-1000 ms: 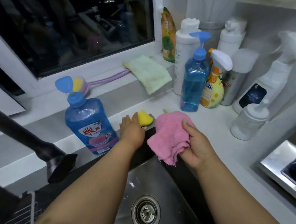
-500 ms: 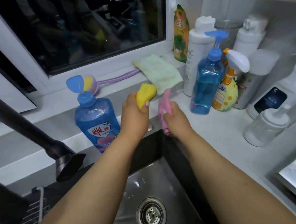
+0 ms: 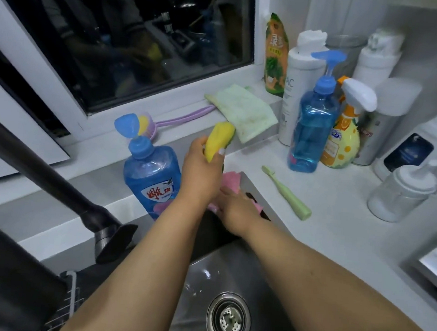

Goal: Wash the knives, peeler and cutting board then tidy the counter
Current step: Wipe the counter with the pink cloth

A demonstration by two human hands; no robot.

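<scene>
Tidy phase, by the look of it: knives, peeler and cutting board are not in view, so can't confirm they're washed.

Left hand [image 3: 201, 169] has its grip wrapped round the yellow sponge [image 3: 218, 139], lifted off the tabletop [image 3: 337, 225]. Right hand [image 3: 235, 210] presses the pink cloth [image 3: 230, 180] onto the sink's back corner, fingers mostly flat; can't tell whether it pinches the cloth.

To do it well:
- Keep the sponge up while wiping so the strip under it gets covered.
- Wipe from the sink [image 3: 230, 269] rim outward, toward 12 o'clock.
- Blue soap bottle [image 3: 150, 176] sits just at 9 o'clock of the left hand: easy to knock.
- Green toothbrush [image 3: 286, 193] lies loose at 3 o'clock of the cloth; lift it, don't sweep it into the sink.
- Park the sponge back on the wiped spot.
</scene>
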